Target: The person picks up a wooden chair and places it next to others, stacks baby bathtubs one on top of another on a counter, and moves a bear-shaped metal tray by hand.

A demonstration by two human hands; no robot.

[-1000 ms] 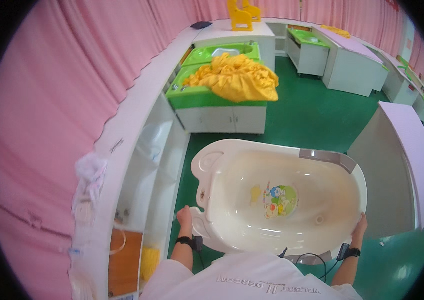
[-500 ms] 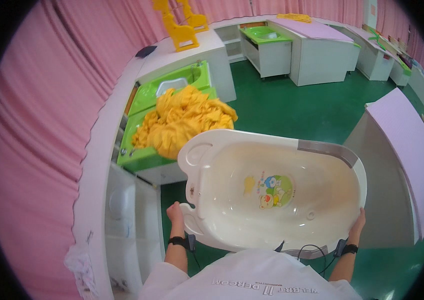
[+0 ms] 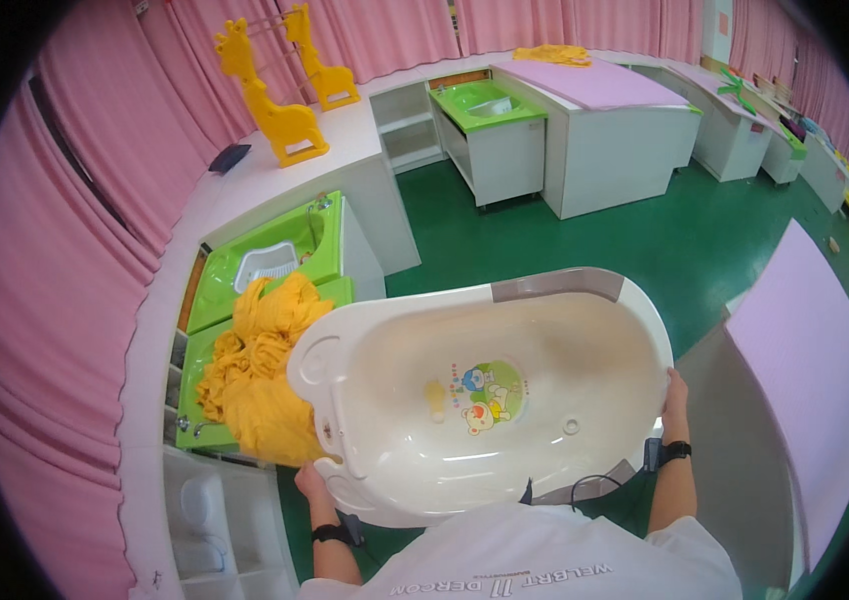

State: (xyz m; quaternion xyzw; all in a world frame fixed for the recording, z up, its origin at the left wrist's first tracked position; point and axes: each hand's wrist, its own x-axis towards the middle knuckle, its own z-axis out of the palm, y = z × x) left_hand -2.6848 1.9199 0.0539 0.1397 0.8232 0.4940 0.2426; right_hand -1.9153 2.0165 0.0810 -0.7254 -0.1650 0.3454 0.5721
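Observation:
A white baby bathtub (image 3: 415, 340) with grey trim and a cartoon bear picture inside is held level in front of my body. My left hand (image 3: 313, 480) closes on its left end, by the rounded corner lobe. At the opposite end, my right hand (image 3: 678, 388) grips the rim, with part of its fingers hidden beneath. Nothing lies in the tub; a round drain shows in its floor. Beyond its left end, a heap of yellow cloth (image 3: 265, 370) lies over a green sink unit (image 3: 203, 345), partly behind the tub's edge.
A white washboard (image 3: 267, 265) sits in the green basin. Yellow giraffe-shaped racks (image 3: 275, 110) stand on the white counter (image 3: 345, 150). To my right is a cabinet with a pale purple padded top (image 3: 805, 370). Similar cabinets (image 3: 615, 150) line the far side, above green floor (image 3: 465, 240).
My view has turned to the right, so the sink and yellow cloth sit farther left. The tub has stayed in both my hands.

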